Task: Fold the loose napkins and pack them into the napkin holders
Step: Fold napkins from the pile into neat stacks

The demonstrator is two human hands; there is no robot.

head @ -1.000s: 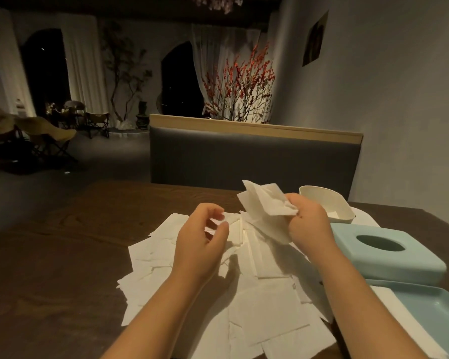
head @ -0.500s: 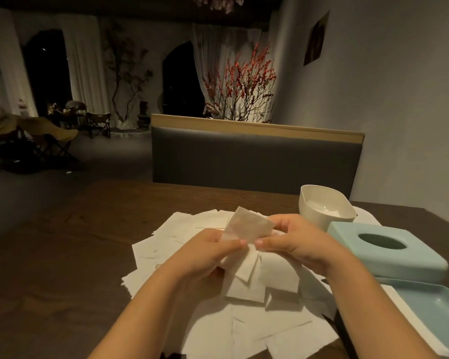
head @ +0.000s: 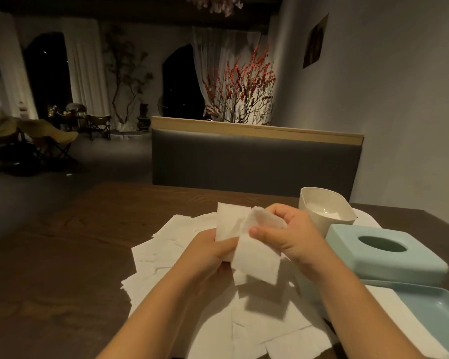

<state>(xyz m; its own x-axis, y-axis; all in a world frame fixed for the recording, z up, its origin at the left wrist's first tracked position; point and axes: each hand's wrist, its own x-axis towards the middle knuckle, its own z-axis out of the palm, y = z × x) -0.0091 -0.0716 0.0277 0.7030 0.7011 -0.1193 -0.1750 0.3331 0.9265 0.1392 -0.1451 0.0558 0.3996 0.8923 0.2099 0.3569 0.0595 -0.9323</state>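
Right now my left hand [head: 213, 251] and right hand [head: 290, 235] both pinch one white napkin [head: 246, 244], lifted above the loose napkins [head: 182, 244] spread over the worktop [head: 62, 268] middle. Toward the worktop's right edge sits a cream napkin holder [head: 325, 212], with a pale blue napkin holder [head: 384, 255] nearer me, beside a blue tray [head: 430, 312].

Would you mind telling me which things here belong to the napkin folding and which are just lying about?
Part of the job:
- napkin, held in left hand and right hand
- loose napkins on the table
- cream holder
- blue lid
- blue tray

Just lying about:
- grey bench
- red branches
- folding chairs
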